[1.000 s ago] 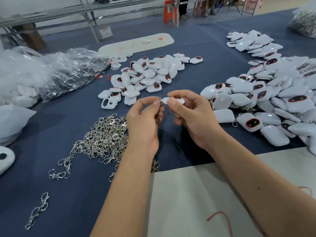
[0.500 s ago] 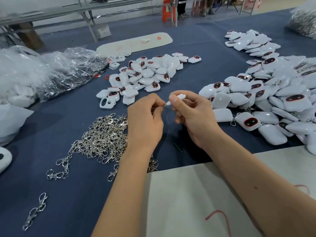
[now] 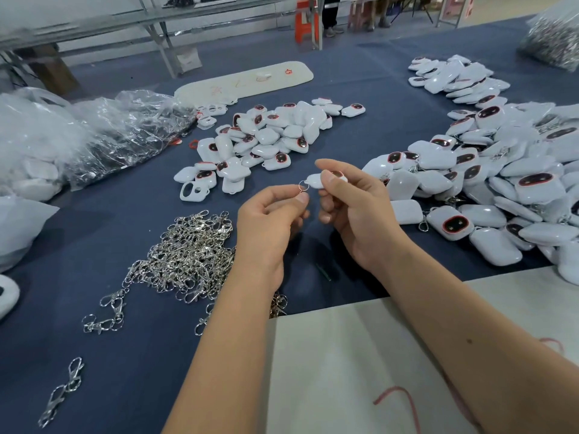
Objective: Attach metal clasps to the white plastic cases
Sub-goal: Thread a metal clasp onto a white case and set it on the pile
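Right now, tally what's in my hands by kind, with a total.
case: 1, held by the right hand
ring: 1, pinched by the left hand
Total: 2

A blue-covered bench (image 3: 94, 355) carries a heap of metal clasps (image 3: 188, 261) at 9 o'clock, white cases (image 3: 266, 136) at 12, more cases (image 3: 501, 183) at 3, plastic bags (image 3: 94, 136) at 10.

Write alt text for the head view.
The right hand grips a white case while the left hand pinches a metal ring at its end, above a blue table with loose clasps.
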`<act>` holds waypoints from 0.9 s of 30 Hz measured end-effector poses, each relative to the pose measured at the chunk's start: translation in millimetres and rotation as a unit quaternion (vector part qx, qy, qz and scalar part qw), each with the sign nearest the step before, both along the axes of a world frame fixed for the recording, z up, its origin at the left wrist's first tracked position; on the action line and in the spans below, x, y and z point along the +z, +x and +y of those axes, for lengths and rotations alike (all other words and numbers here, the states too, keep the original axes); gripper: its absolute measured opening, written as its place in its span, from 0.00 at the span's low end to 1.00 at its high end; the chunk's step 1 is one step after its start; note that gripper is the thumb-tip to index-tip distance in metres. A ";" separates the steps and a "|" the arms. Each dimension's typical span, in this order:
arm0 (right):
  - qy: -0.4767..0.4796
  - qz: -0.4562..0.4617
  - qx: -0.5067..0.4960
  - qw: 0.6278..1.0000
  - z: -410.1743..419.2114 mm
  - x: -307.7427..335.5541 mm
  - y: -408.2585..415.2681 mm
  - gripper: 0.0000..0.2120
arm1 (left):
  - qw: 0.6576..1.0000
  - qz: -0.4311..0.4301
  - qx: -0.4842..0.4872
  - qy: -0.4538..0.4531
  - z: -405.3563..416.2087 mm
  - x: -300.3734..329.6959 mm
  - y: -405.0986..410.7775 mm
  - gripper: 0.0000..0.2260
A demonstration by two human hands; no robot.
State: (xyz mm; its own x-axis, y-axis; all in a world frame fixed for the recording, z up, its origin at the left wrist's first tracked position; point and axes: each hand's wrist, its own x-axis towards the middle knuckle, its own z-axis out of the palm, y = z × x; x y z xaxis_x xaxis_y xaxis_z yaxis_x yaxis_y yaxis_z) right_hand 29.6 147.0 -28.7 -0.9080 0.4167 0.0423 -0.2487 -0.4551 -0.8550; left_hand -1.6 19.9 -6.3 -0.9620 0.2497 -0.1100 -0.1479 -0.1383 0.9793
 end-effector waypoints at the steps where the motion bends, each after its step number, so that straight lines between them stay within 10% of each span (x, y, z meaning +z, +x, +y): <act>1: 0.001 0.002 0.003 1.000 0.0 0.2 0.1 0.12 | 1.000 -0.011 -0.008 0.018 0.3 0.6 1.1 0.05; 7: 0.032 0.006 0.016 0.999 -0.9 -1.2 0.7 0.12 | 1.000 0.009 -0.003 0.021 0.6 0.5 -0.4 0.08; 16: 0.125 -0.035 -0.127 0.983 -4.1 -2.5 0.2 0.09 | 0.953 0.216 -0.002 -0.213 4.2 -9.3 -3.0 0.07; 23: 0.249 -0.117 -0.410 0.870 14.1 -2.8 4.9 0.30 | 0.938 0.233 0.055 -0.249 -3.5 -8.3 -7.9 0.07; 27: 0.368 -0.067 -0.426 0.824 3.9 6.1 9.0 0.19 | 0.916 0.236 0.111 -0.303 -18.0 -3.2 -13.6 0.06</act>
State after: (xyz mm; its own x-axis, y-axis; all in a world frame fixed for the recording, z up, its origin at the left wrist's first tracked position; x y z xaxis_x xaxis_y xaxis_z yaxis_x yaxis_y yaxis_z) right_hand 38.6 150.9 -22.5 -0.3164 0.8113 0.4916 -0.0909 0.4899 -0.8670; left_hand -15.2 1.9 -9.4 -0.9579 0.0718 0.2780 0.2778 0.4775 0.8335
